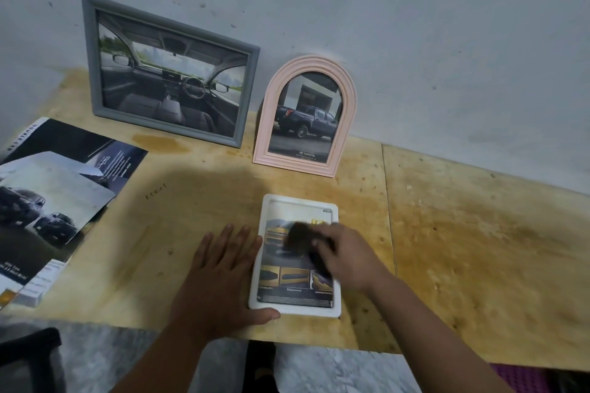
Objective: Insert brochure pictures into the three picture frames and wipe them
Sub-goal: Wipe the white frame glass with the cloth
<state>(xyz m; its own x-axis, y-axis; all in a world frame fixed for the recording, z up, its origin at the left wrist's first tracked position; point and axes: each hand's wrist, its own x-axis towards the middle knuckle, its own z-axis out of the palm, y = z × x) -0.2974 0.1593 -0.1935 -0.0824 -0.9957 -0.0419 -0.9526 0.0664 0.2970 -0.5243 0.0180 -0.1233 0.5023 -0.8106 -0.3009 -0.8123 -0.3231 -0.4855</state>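
A white rectangular frame [335,309] lies flat on the wooden board, holding a picture of a yellow truck. My right hand [348,257] grips a dark cloth [300,238] and presses it on the frame's glass; the cloth is blurred. My left hand [220,277] lies flat on the board against the frame's left edge, thumb at its lower left corner. A grey frame [91,54] with a car-interior picture and a pink arched frame [266,124] with a dark pickup picture stand against the wall.
Car brochures [54,188] lie spread at the board's left end. The wooden board [479,249] stretches bare to the right, with a seam right of the white frame. A wall rises behind. A dark chair part [28,351] shows at the lower left.
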